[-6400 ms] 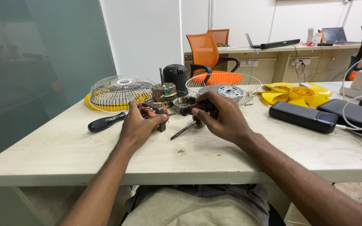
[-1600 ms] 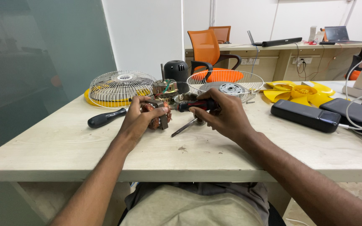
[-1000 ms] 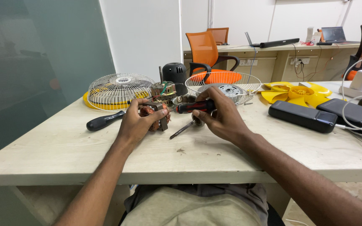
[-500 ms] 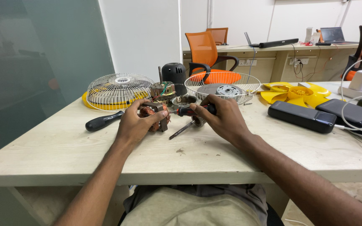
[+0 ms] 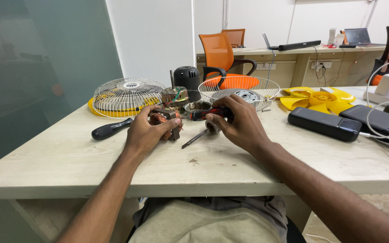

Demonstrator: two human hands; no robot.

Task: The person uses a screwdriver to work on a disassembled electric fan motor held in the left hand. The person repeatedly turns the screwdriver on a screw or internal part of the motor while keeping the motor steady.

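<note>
My left hand (image 5: 146, 134) stays clamped on the motor (image 5: 164, 123) at table (image 5: 59, 157) centre | right hand (image 5: 239, 123) closed round red-handled screwdriver (image 5: 209, 114), barely shifted | I judge work continuing, unchanged.

Open laptop screen (image 5: 359, 35) on far counter, right.

Copper-wound motor stator (image 5: 164, 123) upright on table, red-handled screwdriver (image 5: 211, 113) level beside it
</note>
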